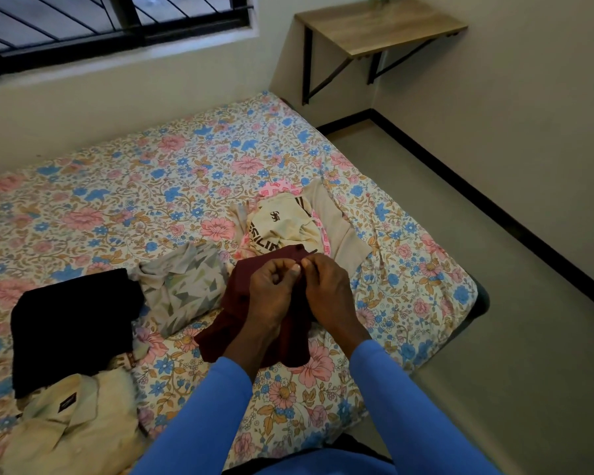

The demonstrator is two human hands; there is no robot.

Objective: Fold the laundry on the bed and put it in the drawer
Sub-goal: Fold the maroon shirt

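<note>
Cream walls carry a barred window and a wooden bracket shelf above grey floor.

I count seven garments at least: one maroon, one black, one grey-patterned, two cream, one pink, one beige; one bed.

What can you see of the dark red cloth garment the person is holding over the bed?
The dark red cloth garment is plain, soft and matte, with no print visible. It is crumpled, not yet folded. The left hand and right hand pinch its upper edge close together and hold that part up, while its lower folds sag onto the floral bedsheet. Its top edge overlaps the cream printed shirt behind it; whether they touch is unclear.
</note>
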